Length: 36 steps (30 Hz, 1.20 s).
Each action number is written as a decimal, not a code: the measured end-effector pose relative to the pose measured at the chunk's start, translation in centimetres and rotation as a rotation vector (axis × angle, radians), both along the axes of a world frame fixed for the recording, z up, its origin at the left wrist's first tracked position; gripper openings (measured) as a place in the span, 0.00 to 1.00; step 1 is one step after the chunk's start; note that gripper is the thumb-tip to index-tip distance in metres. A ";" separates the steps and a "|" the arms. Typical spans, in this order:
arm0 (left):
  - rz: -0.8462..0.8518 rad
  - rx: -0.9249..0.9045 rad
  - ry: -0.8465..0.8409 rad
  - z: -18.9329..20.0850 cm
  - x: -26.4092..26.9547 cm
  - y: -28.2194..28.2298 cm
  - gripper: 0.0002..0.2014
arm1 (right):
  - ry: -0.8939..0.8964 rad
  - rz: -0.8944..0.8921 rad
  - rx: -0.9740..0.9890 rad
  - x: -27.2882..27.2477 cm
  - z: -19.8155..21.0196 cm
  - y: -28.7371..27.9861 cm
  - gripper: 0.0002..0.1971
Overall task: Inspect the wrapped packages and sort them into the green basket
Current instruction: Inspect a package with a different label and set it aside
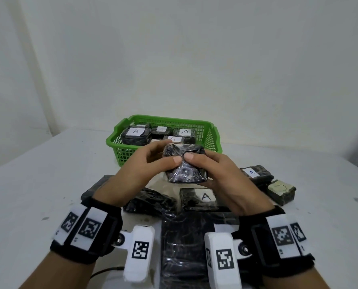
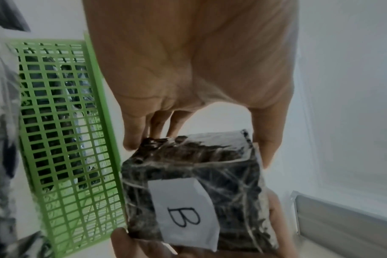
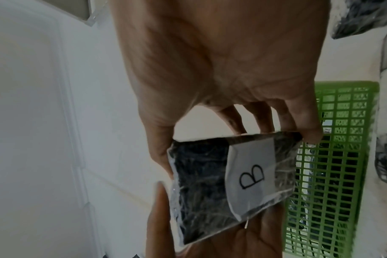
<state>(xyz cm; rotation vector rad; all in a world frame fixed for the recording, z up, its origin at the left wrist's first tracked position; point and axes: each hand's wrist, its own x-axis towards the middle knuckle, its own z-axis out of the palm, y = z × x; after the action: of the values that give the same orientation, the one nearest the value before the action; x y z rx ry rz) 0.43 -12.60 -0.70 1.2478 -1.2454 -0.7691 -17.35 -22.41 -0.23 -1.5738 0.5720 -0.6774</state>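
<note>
Gripping B-labelled package [image 1: 185,163] between left hand [image 1: 140,170], right hand [image 1: 217,174], before green basket [image 1: 212,134].

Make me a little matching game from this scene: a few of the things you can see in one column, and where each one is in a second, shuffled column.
Things:
1. package with a B label facing away from the person
2. green basket
3. pale package marked with a curved stroke
4. package marked A nearest the wrists

Places:
a. far right on the table, beside another package marked A
b. held up between both hands
c. on the table under the raised hands
d. at the back of the table, with labelled packages inside

Pairs: 1-b, 2-d, 3-a, 4-c
</note>
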 end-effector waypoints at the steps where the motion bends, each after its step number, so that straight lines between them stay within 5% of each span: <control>1: -0.019 0.028 -0.006 0.0 -0.1 0.0 0.45 | -0.012 -0.021 0.001 0.0 -0.1 0.0 0.32; 5: -0.033 0.025 -0.024 0.1 -0.3 -0.3 0.29 | -0.017 -0.026 -0.003 -0.1 -0.1 -0.3 0.35; 11: -0.084 0.031 0.110 1.0 -0.6 -0.2 0.31 | -0.031 -0.039 0.041 -0.3 0.3 -0.9 0.49; 13: -0.018 0.045 0.148 1.4 -0.9 -0.7 0.28 | -0.035 -0.027 0.065 -0.8 0.7 -0.9 0.48; 16: -0.002 0.112 0.162 2.7 -2.3 -1.6 0.17 | 0.014 0.002 0.014 -2.8 1.8 -1.4 0.33; 20: -0.104 0.248 0.154 5.0 -4.9 -3.3 0.34 | 0.119 -0.040 -0.169 -6.7 3.5 -2.9 0.39; 24: -0.167 0.336 0.165 6.9 -8.3 -7.2 0.46 | 0.158 -0.220 -0.241 -10.6 5.1 -4.4 0.20; 26: -0.138 0.312 0.094 7.8 -10.8 -9.6 0.47 | 0.147 -0.323 -0.214 -13.0 5.4 -6.1 0.20; 32: -0.129 0.220 -0.168 7.8 -19.9 -18.0 0.15 | 0.130 -0.506 -0.061 -19.8 5.8 -12.0 0.28; 36: -0.202 0.290 -0.087 6.2 -24.1 -24.9 0.21 | 0.160 -0.589 0.011 -23.4 5.5 -16.1 0.25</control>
<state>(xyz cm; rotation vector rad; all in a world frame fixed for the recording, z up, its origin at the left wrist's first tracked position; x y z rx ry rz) -23.70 -37.48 5.51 1.4138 -1.3799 -1.0817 -40.74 -38.50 5.25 -1.4585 1.1813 -0.9843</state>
